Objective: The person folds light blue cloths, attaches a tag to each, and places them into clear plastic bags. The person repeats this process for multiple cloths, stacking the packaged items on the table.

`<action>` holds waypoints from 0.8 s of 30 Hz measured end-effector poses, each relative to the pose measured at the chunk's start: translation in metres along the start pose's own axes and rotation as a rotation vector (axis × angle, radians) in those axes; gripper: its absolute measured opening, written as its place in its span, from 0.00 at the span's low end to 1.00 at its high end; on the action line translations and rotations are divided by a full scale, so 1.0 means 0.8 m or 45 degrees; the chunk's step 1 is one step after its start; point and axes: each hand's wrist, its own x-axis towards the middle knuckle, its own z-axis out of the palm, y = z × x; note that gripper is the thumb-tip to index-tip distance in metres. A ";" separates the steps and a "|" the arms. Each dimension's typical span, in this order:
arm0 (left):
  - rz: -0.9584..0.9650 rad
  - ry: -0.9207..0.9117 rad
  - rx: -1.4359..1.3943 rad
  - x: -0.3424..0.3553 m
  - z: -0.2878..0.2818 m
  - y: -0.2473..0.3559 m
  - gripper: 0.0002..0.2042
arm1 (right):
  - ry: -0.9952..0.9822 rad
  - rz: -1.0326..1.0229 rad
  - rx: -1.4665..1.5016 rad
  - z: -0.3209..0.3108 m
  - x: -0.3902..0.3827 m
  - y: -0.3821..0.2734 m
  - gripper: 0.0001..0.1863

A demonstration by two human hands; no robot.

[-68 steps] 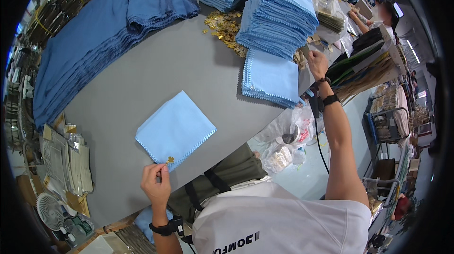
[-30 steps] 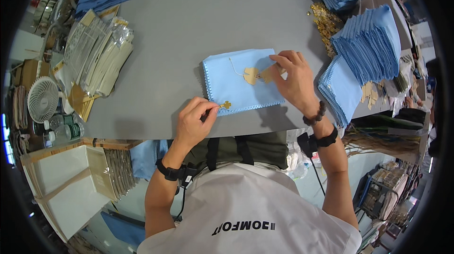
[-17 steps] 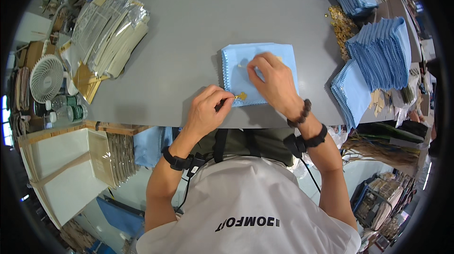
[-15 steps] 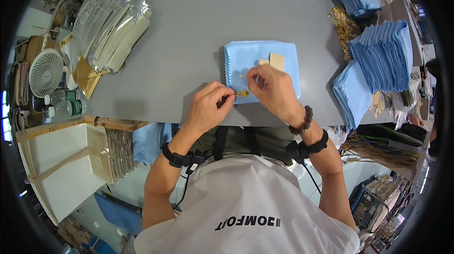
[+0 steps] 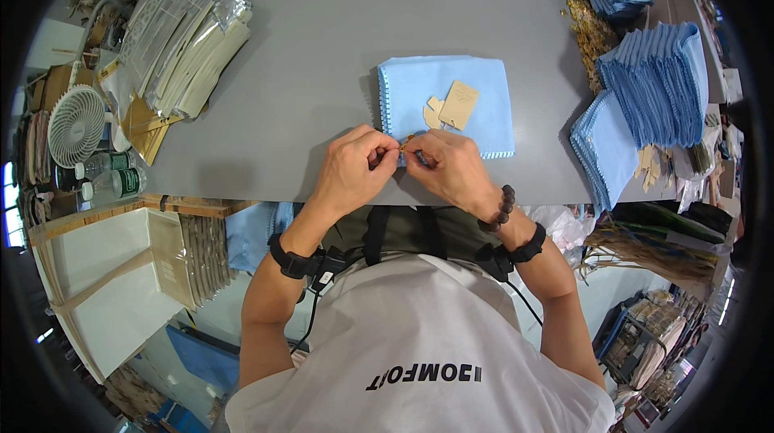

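Left hand (image 5: 355, 167) and right hand (image 5: 451, 171) meet at near corner of blue cloth (image 5: 447, 102) on worktop (image 5: 322, 46); fingers pinched on small gold piece (image 5: 405, 143), mostly hidden; two tan tags (image 5: 451, 105) lie on cloth.

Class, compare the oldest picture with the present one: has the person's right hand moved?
Yes. The right hand has come in from the blue stacks at the table's right to the cloth's near corner, beside the left hand.

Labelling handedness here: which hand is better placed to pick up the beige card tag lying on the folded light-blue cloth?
Right, probably. The right hand sits directly below the beige card tag on the folded light-blue cloth. The left hand lies further left. Both pinch a small gold pin.
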 end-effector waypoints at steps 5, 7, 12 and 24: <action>0.011 -0.080 0.008 0.004 -0.009 -0.001 0.04 | 0.054 -0.023 -0.008 0.008 0.000 0.004 0.06; -0.003 -0.101 -0.015 0.006 -0.011 -0.001 0.04 | 0.060 -0.011 -0.001 0.010 -0.001 0.004 0.06; 0.041 -0.110 0.015 0.007 -0.012 0.000 0.03 | 0.079 -0.035 0.042 0.010 -0.001 0.003 0.06; 0.183 0.088 0.164 0.032 0.009 0.014 0.03 | 0.213 -0.358 -0.182 -0.027 -0.022 -0.011 0.08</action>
